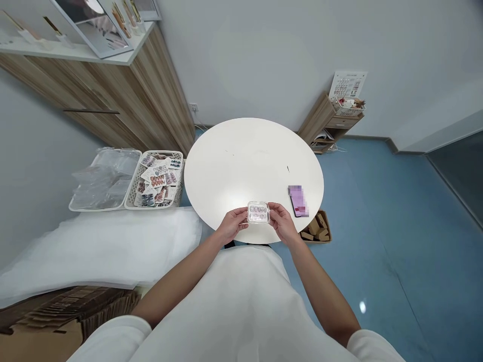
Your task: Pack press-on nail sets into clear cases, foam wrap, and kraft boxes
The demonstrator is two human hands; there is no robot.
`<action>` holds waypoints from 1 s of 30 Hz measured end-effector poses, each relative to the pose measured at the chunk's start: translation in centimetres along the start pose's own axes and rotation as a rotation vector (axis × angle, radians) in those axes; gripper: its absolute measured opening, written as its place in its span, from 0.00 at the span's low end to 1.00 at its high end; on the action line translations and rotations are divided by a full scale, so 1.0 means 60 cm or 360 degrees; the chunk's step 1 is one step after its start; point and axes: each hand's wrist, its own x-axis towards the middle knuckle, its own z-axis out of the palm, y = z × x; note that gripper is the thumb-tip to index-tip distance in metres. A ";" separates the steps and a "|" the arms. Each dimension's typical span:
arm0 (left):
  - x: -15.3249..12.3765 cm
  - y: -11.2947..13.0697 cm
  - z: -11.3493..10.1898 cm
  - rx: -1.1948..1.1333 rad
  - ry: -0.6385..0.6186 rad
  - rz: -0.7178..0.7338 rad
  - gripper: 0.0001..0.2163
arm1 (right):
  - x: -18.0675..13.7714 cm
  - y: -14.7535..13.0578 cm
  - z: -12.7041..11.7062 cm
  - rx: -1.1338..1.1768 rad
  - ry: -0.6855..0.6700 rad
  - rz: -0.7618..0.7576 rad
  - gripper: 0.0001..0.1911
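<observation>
A small clear plastic box of press-on nails (258,212) is held over the near edge of a round white table (241,156). Two rows of pale pinkish nails show through its lid, which looks closed. My left hand (233,222) pinches the box's left edge between thumb and fingers. On the opposite edge, my right hand (283,221) grips it the same way. To the right of that hand, a phone with a purple, blurred screen (299,201) lies on the tabletop.
Left of the table, a white basket (181,173) holds several cards of press-on nails beside another basket with clear plastic bags (107,173). White sheeting (124,246) covers the lower left above folded cardboard (49,322). A carton of small brown boxes (320,229) stands on the floor at right.
</observation>
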 end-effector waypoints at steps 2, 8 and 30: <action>0.001 -0.002 0.009 0.0006 0.0034 0.0013 0.18 | -0.005 -0.003 -0.006 -0.0017 -0.0020 0.0010 0.22; -0.001 -0.010 0.031 0.0033 0.0056 0.0049 0.20 | -0.008 0.002 -0.035 -0.0019 -0.0042 0.0180 0.29; 0.022 0.000 0.112 0.1034 0.0010 0.0118 0.18 | 0.010 -0.023 -0.128 -0.0744 -0.0392 -0.0047 0.18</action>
